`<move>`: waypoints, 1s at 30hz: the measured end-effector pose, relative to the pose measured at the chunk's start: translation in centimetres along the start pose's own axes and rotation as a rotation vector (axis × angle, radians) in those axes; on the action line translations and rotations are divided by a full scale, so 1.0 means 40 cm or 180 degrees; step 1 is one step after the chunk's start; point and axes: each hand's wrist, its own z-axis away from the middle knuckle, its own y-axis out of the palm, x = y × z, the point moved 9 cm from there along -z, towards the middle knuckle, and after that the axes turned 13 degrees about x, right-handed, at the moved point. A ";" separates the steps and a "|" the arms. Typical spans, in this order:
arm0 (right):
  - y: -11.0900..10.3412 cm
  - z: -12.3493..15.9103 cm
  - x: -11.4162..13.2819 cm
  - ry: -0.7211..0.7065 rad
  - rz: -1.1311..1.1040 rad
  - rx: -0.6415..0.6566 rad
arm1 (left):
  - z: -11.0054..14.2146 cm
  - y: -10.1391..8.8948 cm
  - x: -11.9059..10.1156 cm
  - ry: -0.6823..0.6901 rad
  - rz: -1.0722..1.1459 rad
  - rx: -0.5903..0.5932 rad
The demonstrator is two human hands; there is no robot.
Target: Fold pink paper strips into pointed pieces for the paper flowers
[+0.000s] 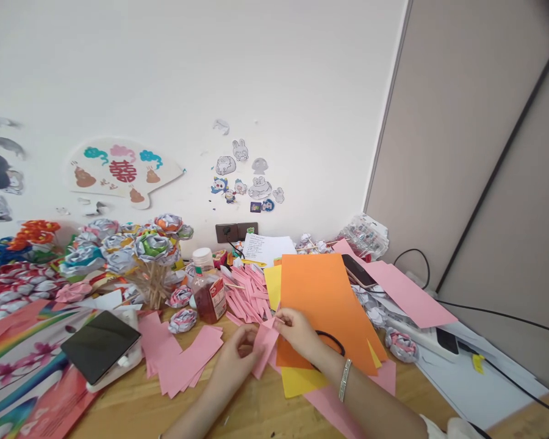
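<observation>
Bright diffuse light, soft faint shadows, stretched edges, darkened upper-right corner

A shiny, silvery bracelet point(344, 380) is going around the right wrist point(327, 361), and at four o'clock from it a white sleeve point(457, 428) is showing.

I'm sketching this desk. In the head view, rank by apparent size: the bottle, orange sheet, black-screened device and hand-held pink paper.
1. Orange sheet
2. Black-screened device
3. Bottle
4. Pink paper in the left hand and right hand, partly covered
</observation>
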 end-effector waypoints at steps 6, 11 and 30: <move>0.040 0.019 0.047 -0.0178 0.0385 0.0448 | 0.002 0.022 -0.005 -0.0011 -0.0610 0.0357; 0.039 0.012 0.013 -0.0036 0.0409 0.0168 | 0.001 0.011 0.018 -0.0213 -0.0385 0.0220; 0.127 0.049 0.083 -0.1333 0.3406 0.0404 | -0.007 0.008 0.065 -0.0470 0.0386 0.0125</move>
